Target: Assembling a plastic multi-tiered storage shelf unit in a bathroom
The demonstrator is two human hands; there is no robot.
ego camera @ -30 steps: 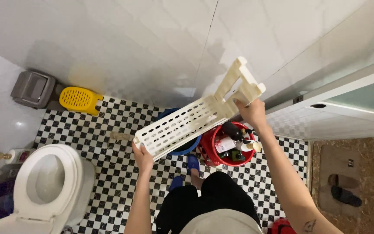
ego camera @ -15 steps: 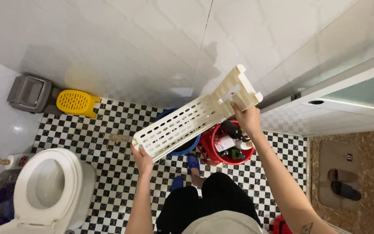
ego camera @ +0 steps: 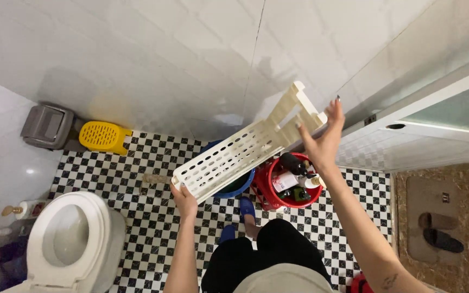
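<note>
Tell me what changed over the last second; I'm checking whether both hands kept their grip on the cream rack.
The right hand opened: its fingers, earlier wrapped around the upper end of the perforated cream rack, are now spread, with only the palm side near it. The left hand holds the lower end as before, and the rack stays tilted above the red bucket and blue basin.

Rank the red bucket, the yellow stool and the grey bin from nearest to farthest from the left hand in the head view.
Measured from the left hand, which grips the cream rack's lower end:
1. Red bucket, to its right, holding bottles.
2. Yellow stool, up and left by the wall.
3. Grey bin, just beyond the stool, farther left.
</note>
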